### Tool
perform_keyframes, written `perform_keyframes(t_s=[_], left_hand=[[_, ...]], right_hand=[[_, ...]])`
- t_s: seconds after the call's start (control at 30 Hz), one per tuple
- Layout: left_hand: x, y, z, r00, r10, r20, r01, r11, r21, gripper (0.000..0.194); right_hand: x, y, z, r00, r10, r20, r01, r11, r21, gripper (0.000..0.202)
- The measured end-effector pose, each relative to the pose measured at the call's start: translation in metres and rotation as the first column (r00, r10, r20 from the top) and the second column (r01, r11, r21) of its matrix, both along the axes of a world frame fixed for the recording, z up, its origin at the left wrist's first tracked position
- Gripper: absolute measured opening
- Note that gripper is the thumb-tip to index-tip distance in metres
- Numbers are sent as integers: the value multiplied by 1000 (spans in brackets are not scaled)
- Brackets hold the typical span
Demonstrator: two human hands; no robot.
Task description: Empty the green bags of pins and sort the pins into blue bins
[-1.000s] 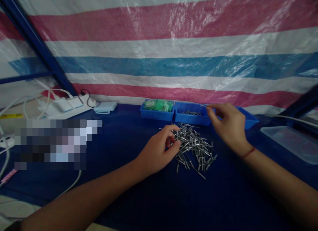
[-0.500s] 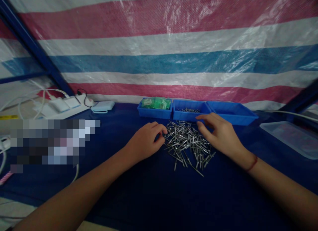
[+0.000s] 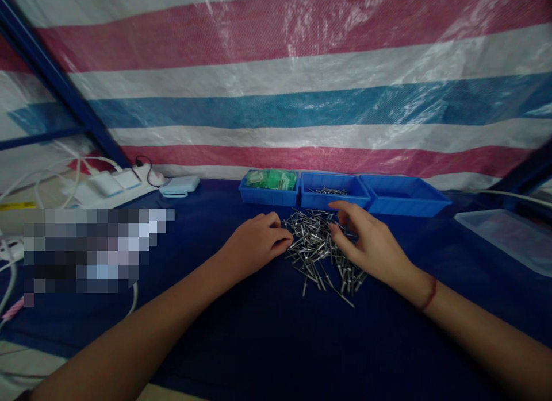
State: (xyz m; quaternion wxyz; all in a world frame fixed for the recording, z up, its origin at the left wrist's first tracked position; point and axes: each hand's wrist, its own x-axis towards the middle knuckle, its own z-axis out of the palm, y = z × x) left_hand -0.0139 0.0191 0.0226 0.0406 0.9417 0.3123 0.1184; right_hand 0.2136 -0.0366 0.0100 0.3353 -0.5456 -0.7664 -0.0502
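Note:
A loose heap of silvery pop rivets [image 3: 313, 240] lies on the dark blue tabletop in front of me. My left hand [image 3: 254, 245] rests at the heap's left edge, fingers curled in and thumb against them; whether a rivet is between them I cannot make out. Over the heap's right side is my right hand [image 3: 373, 243], its thumb and forefinger apart and no object visible between them. Behind the heap, a blue bin [image 3: 334, 201] holds some more rivets.
Left of that bin, another blue bin [image 3: 267, 196] contains green-and-clear packets [image 3: 276, 178]. A third blue bin [image 3: 407, 204] stands to the right. A clear plastic lid or tray [image 3: 509, 240] lies far right. Power strip [image 3: 129, 180], cables and a pale blue case [image 3: 180, 186] are at left.
My right hand has moved left and slightly down, further over the rivets. The left hand's forefinger has curled back while its thumb reaches slightly rightward.

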Motion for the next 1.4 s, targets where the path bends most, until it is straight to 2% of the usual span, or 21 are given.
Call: perform_keyframes(t_s=[0.23,0.6,0.7,0.8,0.9,1.03,1.13,1.4], left_hand=[[1,-2,7,1000,2,8,-1,988,-155,21],[0,-6,10,991,132,-15,-131,947,-293,16],[1,-11,9,993,118,-26,-120,957,-263,17],[3,-18,8,987,149,-58,-155,980,-122,20],[3,-22,11,976,200,-85,-199,980,30,21],[2,-22,19,973,226,-47,-219,968,120,24],[2,-23,22,986,166,-3,-164,977,132,25],[7,-34,16,991,53,127,-59,997,50,23]], right_hand=[[-6,-5,-2,999,18,-32,-20,999,-44,37],[-12,-6,-4,996,46,-83,-54,994,-98,39],[-13,-7,-4,994,55,-95,-64,994,-89,39],[-13,-7,-4,994,60,-92,-67,995,-80,38],[-12,-6,-4,994,51,-101,-59,996,-74,40],[-13,-8,-4,992,43,-118,-49,997,-53,38],[-19,-14,0,992,75,-105,-79,996,-32,32],[-41,-26,5,943,281,-178,-299,951,-83,11]])
